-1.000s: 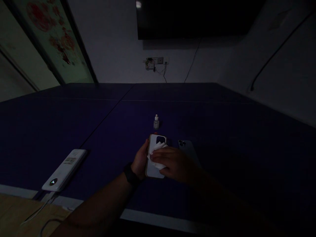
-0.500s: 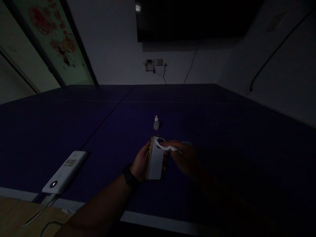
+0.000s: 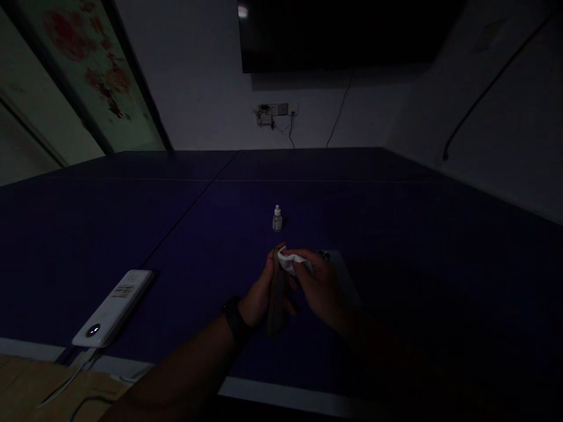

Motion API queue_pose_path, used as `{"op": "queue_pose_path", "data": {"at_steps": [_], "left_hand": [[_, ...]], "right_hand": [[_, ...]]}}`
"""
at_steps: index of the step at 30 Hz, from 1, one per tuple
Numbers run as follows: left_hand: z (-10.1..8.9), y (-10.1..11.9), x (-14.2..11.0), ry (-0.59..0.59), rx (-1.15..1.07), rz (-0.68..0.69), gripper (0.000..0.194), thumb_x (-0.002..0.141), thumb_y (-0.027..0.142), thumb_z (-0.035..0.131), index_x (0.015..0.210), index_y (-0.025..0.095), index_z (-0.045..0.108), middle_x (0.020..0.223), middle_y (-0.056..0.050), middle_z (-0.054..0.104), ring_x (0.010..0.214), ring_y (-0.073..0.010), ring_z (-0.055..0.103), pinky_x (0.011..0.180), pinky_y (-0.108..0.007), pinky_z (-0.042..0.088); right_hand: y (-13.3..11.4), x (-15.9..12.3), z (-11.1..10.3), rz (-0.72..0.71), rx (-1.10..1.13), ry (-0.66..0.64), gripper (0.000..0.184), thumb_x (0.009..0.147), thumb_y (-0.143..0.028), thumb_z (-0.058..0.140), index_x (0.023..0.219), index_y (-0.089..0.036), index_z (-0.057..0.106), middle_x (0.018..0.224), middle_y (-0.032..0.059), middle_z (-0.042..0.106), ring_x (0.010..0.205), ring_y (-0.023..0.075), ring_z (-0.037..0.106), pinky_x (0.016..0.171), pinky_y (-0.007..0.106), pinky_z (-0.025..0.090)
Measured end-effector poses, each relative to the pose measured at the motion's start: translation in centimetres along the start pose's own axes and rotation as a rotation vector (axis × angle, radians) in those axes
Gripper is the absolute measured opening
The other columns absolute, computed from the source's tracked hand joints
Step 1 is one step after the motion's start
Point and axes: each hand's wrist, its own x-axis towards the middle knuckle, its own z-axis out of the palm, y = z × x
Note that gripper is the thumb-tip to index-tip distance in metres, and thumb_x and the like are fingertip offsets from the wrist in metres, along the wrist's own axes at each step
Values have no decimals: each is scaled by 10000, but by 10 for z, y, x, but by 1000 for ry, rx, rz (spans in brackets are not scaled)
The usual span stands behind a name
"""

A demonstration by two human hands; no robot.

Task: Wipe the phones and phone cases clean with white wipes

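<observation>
Left hand (image 3: 259, 302) closed around phone (image 3: 277, 293) on edge; right hand (image 3: 323, 284) pinching tissue (image 3: 292, 262); a slipping grip could drop the phone.

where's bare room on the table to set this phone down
Bare blue table lies between the power bank and the left hand, and also beyond the dropper bottle. It's crowded where the held phone, the right hand with its white wipe and a second phone meet.

A power bank (image 3: 115, 308) lies on the table (image 3: 132, 223).
</observation>
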Motion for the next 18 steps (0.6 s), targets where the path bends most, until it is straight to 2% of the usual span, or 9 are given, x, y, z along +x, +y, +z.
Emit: {"op": "queue_pose_path", "data": {"at_steps": [3, 5, 9, 11, 13, 14, 16, 18], "left_hand": [[0, 0, 0, 24, 38, -8, 855, 923, 778, 435, 1621, 368, 160, 969, -52, 709, 500, -142, 653, 428, -235, 515], [1, 1, 0, 52, 28, 10, 879, 908, 792, 445, 1621, 362, 163, 1017, -65, 703, 516, -148, 655, 423, -246, 518], [4, 5, 1, 125, 7, 62, 921, 860, 807, 524, 1596, 332, 240, 918, -21, 663, 579, -151, 646, 458, -257, 552], [5, 5, 1, 132, 30, 41, 923, 841, 836, 511, 1582, 350, 252, 822, 13, 635, 513, -126, 593, 424, -229, 514], [5, 4, 0, 142, 40, 18, 906, 825, 855, 504, 1550, 346, 316, 744, 40, 591, 456, -94, 517, 386, -182, 441], [5, 3, -1, 151, 36, 12, 891, 816, 853, 519, 1525, 335, 366, 729, 46, 574, 453, -86, 494, 377, -167, 410], [4, -1, -1, 168, 16, 9, 841, 813, 823, 567, 1466, 302, 466, 729, 42, 571, 475, -85, 485, 374, -160, 381], [4, -5, 2, 170, -71, -23, 751, 854, 743, 607, 1411, 242, 546, 727, 24, 596, 502, -96, 506, 397, -172, 395]], "right_hand": [[3, -3, 3, 28, 95, -47, 301, 884, -354, 559, 1030, -202, 774, 786, 32, 745, 665, 167, 670, 568, 249, 495], [4, -3, 5, 46, 139, -128, 290, 867, -354, 568, 999, -195, 772, 793, 36, 748, 660, 165, 671, 558, 249, 495], [0, 1, 1, 53, 135, -298, 248, 805, -312, 602, 929, -186, 776, 820, 40, 764, 666, 162, 680, 571, 248, 508], [-3, 5, -6, 50, 95, -226, 248, 812, -321, 604, 919, -183, 780, 805, 39, 767, 676, 169, 691, 572, 243, 514], [-4, 9, -15, 28, 33, -28, 274, 864, -347, 577, 943, -179, 779, 783, 42, 768, 666, 178, 700, 557, 244, 521], [-4, 10, -19, -18, -5, 74, 288, 899, -352, 556, 970, -181, 776, 807, 48, 778, 690, 186, 714, 576, 255, 541], [-2, 12, -24, -243, -94, 138, 286, 955, -314, 522, 1061, -200, 761, 973, 69, 802, 869, 214, 752, 745, 318, 605], [0, 11, -24, -553, -212, 30, 314, 973, -205, 500, 1190, -234, 724, 1189, 73, 772, 1113, 227, 719, 957, 406, 591]]}}
